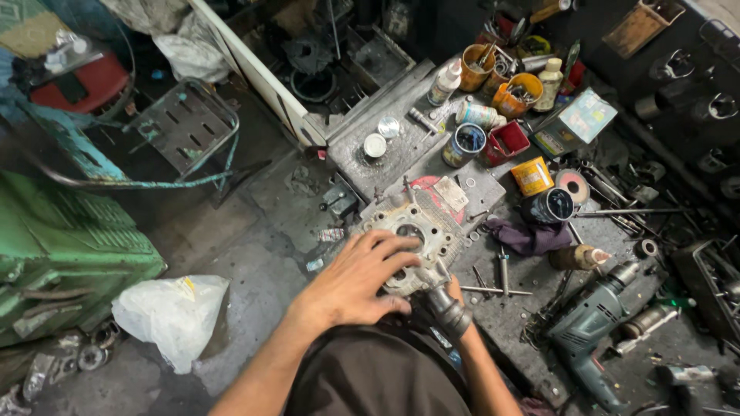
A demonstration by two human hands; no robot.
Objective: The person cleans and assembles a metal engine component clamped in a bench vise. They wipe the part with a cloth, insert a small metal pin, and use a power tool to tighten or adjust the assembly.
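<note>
The left hand (362,277) lies spread, fingers apart, flat on a grey metal engine plate (412,231) with a large round bore and a ring of small holes, pressing it down on the tabletop (401,154). The plate extends from under the fingertips toward one o'clock, its long axis running from about seven to one o'clock. The right hand (455,291) is mostly hidden beneath the left wrist and the plate's near edge; it appears closed around a dark cylindrical tool or fitting (447,306) touching the plate at its five o'clock corner, though the grip itself cannot be seen clearly. The left hand is plainly the nearer one to the bore, which sits just beyond its fingertips at twelve o'clock. At three o'clock from the plate lies a purple rag (528,237), and beyond it, toward four o'clock, a grey-green electric drill (593,323). Cans and tins (493,92) crowd the tabletop at one o'clock. A white plastic bag (173,312) rests on the floor at nine o'clock.
</note>
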